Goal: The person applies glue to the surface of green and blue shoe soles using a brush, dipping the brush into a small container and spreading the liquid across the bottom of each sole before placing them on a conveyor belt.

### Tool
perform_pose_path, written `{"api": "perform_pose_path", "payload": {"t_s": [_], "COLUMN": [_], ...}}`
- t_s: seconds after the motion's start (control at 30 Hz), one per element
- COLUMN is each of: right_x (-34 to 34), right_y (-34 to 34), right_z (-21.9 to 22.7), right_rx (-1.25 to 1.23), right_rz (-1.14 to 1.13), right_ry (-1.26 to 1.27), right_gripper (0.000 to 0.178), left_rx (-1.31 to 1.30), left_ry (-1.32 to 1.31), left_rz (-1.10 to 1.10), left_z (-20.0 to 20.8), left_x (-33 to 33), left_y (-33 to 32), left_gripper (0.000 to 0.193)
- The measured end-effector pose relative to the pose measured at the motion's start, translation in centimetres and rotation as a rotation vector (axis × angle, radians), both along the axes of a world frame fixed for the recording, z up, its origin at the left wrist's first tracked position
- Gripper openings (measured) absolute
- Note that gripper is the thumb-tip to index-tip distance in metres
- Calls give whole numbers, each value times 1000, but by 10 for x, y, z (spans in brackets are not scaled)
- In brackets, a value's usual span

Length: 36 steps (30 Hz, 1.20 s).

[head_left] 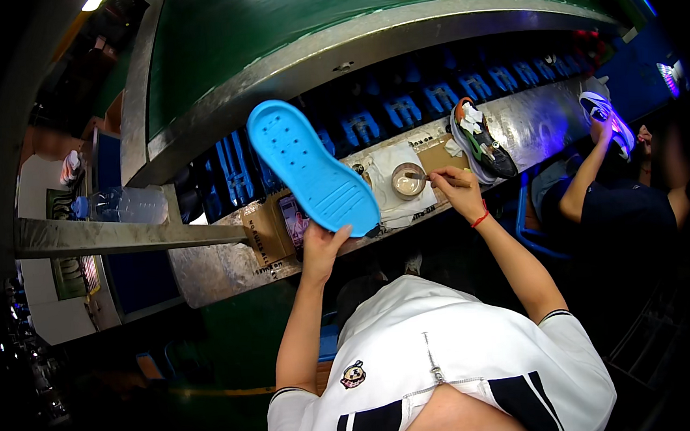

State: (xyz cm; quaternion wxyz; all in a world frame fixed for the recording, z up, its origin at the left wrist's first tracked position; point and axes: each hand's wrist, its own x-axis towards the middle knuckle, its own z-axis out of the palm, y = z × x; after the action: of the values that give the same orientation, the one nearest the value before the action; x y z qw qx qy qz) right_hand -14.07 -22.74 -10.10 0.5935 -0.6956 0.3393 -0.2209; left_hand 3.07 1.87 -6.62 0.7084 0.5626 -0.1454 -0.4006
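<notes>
A bright blue shoe sole [310,166] is held up by its lower end in my left hand [323,250], thumb on its face. It has small holes at the upper end and grooves toward the lower end. My right hand [460,194] grips the handle of a brush [437,178], whose tip reaches into a small round cup [408,181] of pale liquid. Under the cup lies a white cloth [382,174] on cardboard. A dark shoe [481,144] with green and orange parts, white paper stuffed inside, stands right of the cup.
The metal bench [540,117] runs across, with a phone [292,219] on cardboard at left. Behind it are several blue shoe lasts or clamps [402,111]. A metal bar [125,235] and a plastic jug [127,205] are at left. At right, a co-worker [620,199] holds a white shoe [608,120].
</notes>
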Motion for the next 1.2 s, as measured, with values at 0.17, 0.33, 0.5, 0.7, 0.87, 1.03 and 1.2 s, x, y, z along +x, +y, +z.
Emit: {"api": "perform_pose_path", "payload": {"t_s": [0.17,0.33,0.5,0.7,0.87,1.03,1.2], "right_x": [-9,-24,-23,-12,-9,-10,-10], "right_y": [-10,-11,19,33,31,24,20], "right_z": [-9,23,99,114,118,125,128], "right_rx": [8,91,147,-259,-296,-339,-353], "right_rz": [33,6,106,315,302,367,382], "right_ry": [58,-56,-199,-117,-140,-134,-126], "right_gripper": [18,16,14,8,8,8,8], "left_rx": [-54,-40,-51,-48,-56,-9,1], "left_ry": [9,-84,-165,-205,-229,-253,-253], "left_rz": [11,88,134,134,131,110,107], "left_z": [9,15,13,19,24,29,28], "left_x": [-12,-17,-19,-21,-23,-22,-23], "left_y": [-42,-54,-56,-59,-60,-59,-60], "left_gripper": [46,42,40,38,37,38,38]}}
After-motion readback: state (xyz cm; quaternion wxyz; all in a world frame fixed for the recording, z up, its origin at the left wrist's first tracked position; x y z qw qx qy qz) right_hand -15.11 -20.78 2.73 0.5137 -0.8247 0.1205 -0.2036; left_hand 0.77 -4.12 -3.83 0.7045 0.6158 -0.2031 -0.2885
